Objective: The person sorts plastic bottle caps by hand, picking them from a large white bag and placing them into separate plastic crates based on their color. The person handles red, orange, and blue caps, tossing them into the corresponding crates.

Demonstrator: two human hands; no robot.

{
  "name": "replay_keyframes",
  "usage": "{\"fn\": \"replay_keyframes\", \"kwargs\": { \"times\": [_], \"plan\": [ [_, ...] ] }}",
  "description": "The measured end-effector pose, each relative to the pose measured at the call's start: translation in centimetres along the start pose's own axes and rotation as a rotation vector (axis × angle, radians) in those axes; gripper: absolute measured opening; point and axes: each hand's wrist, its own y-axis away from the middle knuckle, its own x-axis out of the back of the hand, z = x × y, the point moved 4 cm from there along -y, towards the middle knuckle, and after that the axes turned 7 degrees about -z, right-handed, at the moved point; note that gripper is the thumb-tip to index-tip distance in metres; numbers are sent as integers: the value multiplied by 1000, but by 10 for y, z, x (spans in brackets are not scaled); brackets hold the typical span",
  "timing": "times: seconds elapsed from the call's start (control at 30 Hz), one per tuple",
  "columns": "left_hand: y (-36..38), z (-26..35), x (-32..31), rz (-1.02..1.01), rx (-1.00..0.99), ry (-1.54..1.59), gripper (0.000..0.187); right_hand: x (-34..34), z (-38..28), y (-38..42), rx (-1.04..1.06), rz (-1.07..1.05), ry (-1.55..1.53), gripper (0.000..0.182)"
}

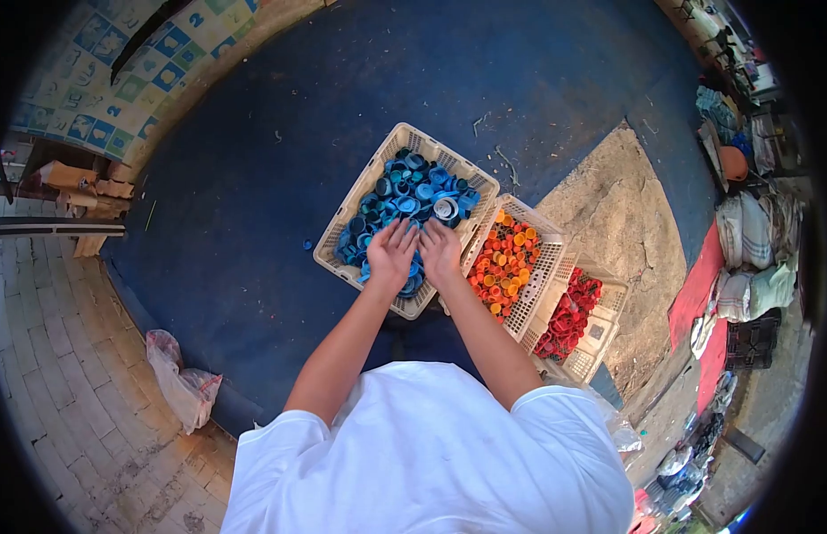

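Both of my hands are over a cream plastic crate [353,190] filled with blue bottle caps [405,206]. My left hand [393,253] has its fingers stretched forward, palm turned up, with no cap visible in it. Beside it, a narrow gap away, my right hand [441,252] is held the same way, fingers extended and slightly curved. Blue caps lie around and just beyond the fingertips of both hands. Among them sits a white-grey ring-like cap [445,208].
Right of the blue caps stand a crate [544,267] of orange caps [502,267] and a crate [600,329] of red caps [569,313]. A stray blue cap [308,244] lies on the blue floor sheet [244,231]. A plastic bag [182,383] rests at left, stacked sacks [754,240] at right.
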Motion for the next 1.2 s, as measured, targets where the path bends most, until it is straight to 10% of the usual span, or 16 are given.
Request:
{"fn": "replay_keyframes", "kwargs": {
  "times": [0.5, 0.7, 0.9, 1.03, 1.2],
  "plan": [
    [126, -44, 44, -123, 211, -186, 35, 105, -34, 204, 83, 87, 121, 34],
    [152, -126, 21, -378, 428, -380, 65, 129, -38, 285, 297, 252, 286, 31],
    [218, -217, -2, -442, 800, -597, 43, 136, -47, 339, 597, 106, 673, 56],
    [260, -276, 3, -407, 863, -538, 47, 186, -42, 359, 440, 287, 1295, 75],
    [322, -335, 6, -498, 1077, -643, 68, 259, -74, 435, 350, 565, 945, 76]
  ]
}}
